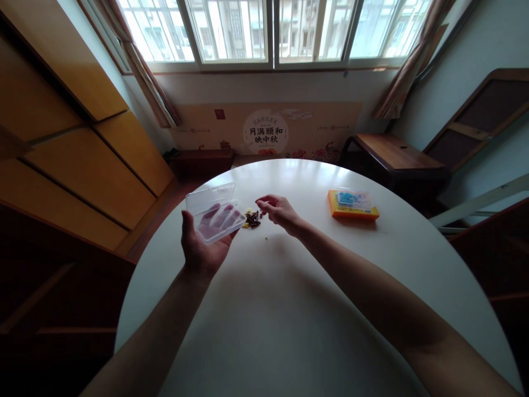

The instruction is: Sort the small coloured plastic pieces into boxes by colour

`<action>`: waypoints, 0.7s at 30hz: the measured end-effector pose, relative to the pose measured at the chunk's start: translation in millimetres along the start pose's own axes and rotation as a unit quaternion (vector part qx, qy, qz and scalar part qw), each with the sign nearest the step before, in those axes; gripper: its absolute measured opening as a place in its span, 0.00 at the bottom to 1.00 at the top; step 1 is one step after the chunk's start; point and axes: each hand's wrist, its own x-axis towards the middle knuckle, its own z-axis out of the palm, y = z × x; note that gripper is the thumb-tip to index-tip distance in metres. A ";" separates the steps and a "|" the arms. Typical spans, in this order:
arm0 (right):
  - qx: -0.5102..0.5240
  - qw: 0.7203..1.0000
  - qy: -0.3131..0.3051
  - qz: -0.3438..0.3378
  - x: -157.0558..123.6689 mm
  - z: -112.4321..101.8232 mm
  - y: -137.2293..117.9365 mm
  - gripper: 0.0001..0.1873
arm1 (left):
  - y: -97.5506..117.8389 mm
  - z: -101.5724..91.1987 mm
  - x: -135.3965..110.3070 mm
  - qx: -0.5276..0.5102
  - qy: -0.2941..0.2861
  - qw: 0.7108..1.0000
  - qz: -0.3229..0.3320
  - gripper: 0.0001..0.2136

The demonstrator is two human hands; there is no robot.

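Note:
My left hand (206,251) holds a clear plastic box (217,223) from below, its hinged lid (210,197) standing open; fingers show through the see-through bottom. Right of the box a small heap of dark brown and yellow pieces (252,219) lies on the white table, too small to name. My right hand (281,212) is just right of the heap with thumb and fingertips pinched together. Whatever sits between those fingertips, if anything, is too small to make out. One tiny pale piece (266,238) lies apart, nearer to me.
On the right of the round white table (264,331) lies an orange and yellow box (353,212), with a clear case (354,198) of blue pieces on top. A wooden stool or chair (397,151) stands beyond the table's far right edge. Windows and a printed banner (266,129) are behind.

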 end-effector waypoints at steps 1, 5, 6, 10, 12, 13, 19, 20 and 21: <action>0.018 0.999 -0.026 0.019 -4.6 3.3 -3.0 0.10 | -3.4 2.3 0.3 -0.001 -0.004 1.000 -0.004 0.28; 0.065 0.994 -0.052 0.074 -16.3 19.3 -10.7 0.10 | -16.6 7.6 5.3 0.025 0.015 1.000 0.000 0.28; 0.071 0.993 -0.046 0.082 -17.2 22.2 -11.1 0.09 | -19.0 8.0 7.0 0.037 0.028 0.999 0.006 0.28; -0.023 0.999 -0.016 0.034 -11.9 21.6 -7.5 0.09 | -22.5 7.9 11.5 0.084 0.063 0.994 0.027 0.26; -0.128 0.991 0.025 -0.009 -3.1 12.3 -4.2 0.12 | -21.1 5.8 11.0 0.119 0.083 0.988 0.052 0.24; -0.183 0.982 0.052 -0.018 2.7 5.6 -2.4 0.13 | -19.8 3.9 10.2 0.145 0.099 0.982 0.074 0.22; -0.422 0.882 0.183 0.105 37.5 -32.3 8.7 0.18 | -11.8 -16.1 4.1 0.260 0.156 0.940 0.156 0.13; -0.441 0.871 0.184 0.115 41.3 -33.5 10.1 0.18 | -11.4 -18.8 3.6 0.264 0.156 0.939 0.154 0.13; -0.457 0.863 0.181 0.119 44.3 -32.8 11.3 0.19 | -11.3 -20.7 3.2 0.267 0.154 0.939 0.153 0.13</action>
